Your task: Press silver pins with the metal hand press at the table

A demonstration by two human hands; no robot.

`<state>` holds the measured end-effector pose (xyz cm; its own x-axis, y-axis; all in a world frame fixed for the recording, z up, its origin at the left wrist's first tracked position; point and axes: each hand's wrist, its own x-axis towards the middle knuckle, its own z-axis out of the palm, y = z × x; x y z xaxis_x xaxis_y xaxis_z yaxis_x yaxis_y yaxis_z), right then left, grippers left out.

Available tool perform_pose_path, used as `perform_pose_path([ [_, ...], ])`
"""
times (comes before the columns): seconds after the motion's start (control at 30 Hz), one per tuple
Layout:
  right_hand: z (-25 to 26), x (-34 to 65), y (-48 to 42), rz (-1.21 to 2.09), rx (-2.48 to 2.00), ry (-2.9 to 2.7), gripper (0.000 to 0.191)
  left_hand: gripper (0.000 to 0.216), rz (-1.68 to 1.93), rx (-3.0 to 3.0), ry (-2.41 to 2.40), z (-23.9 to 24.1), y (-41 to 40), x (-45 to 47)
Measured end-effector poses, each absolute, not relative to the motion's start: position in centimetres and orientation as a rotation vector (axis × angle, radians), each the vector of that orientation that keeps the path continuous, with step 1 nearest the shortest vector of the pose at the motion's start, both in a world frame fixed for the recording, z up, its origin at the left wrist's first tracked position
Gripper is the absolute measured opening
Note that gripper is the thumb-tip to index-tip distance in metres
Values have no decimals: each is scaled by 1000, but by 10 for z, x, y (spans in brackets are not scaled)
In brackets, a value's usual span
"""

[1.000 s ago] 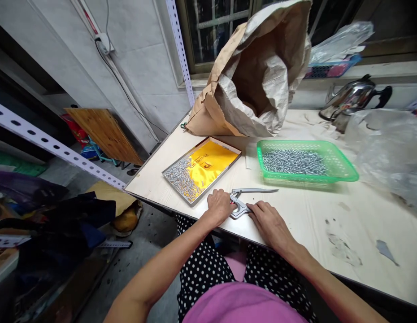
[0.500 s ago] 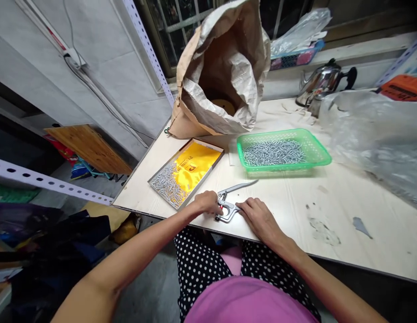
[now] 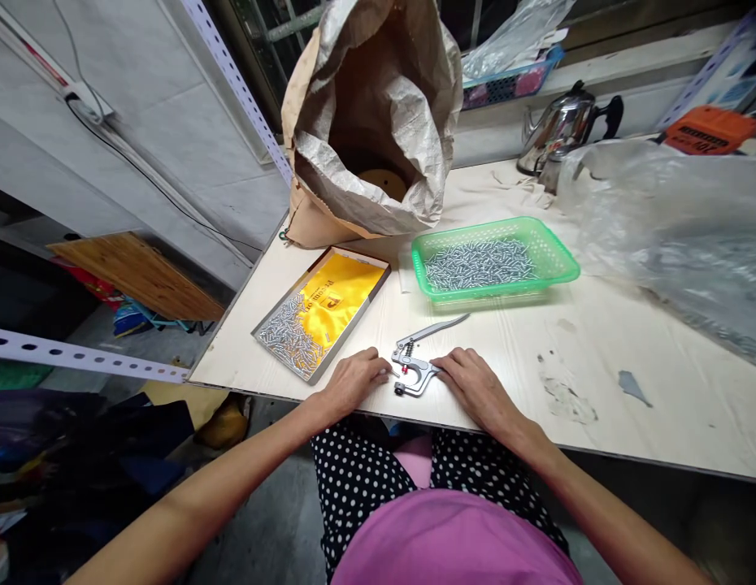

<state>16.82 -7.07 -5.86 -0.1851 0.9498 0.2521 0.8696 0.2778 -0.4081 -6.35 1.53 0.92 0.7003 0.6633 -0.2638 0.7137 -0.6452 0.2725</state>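
"What do we have nearest, by the front edge of the table point(image 3: 493, 349)?"

"Our left hand point(image 3: 354, 376) pinches a small pin point(image 3: 395, 374) in its fingertips. Our right hand's point(image 3: 475, 383) fingers pinch the near arm of the silver pliers point(image 3: 427, 374), which lie on the table between our hands."

"Pointing how?"

"Their curved mouth faces our left hand; the long axis runs rightward, the far arm slanting away from us."

"And the containers?"

"Just past our left hand, the shallow tray point(image 3: 352, 322) holds metal pieces point(image 3: 289, 333) massed at its left end, over a yellow sheet point(image 3: 338, 292). Farther back, right of it, the green basket point(image 3: 558, 258) holds many more. Behind the tray, the paper sack point(image 3: 414, 146) gapes towards us, something round and tan point(image 3: 381, 180) inside."
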Motion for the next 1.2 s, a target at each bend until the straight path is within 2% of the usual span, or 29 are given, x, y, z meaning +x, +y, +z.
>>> perform_pose_path([
  [0.23, -58, 180, -86, 253, -1678, -2076, 27, 23, -286, 2776, 872, 0, 14, -51],
  [0.63, -59, 175, -86, 182, -1730, -2016, 19, 20, -277, 2683, 1176, 1, 10, -40],
  [0.73, -60, 173, -83, 148, -1755, -2013, 17, 18, -37, 2670, 1267, 26, 23, -27],
  [0.9, -64, 173, -82, 143, -1742, -2006, 19, 30, 837, 2757, 1208, 107, 59, 21],
  [0.97, -67, 175, -84, 157, -1709, -2009, 23, 35, 952, 2790, 1250, 127, 81, 21],
  [1.03, -72, 177, -85, 162, -1673, -2014, 28, 27, 839, 2833, 1354, 128, 103, -1],
  [1.1, -77, 179, -85, 158, -1635, -2024, 33, 19, 527, 2837, 1477, 114, 114, -39],
  [1.2, -83, 181, -85, 149, -1586, -2053, 37, 22, -9, 2732, 1556, 81, 109, -97],
])
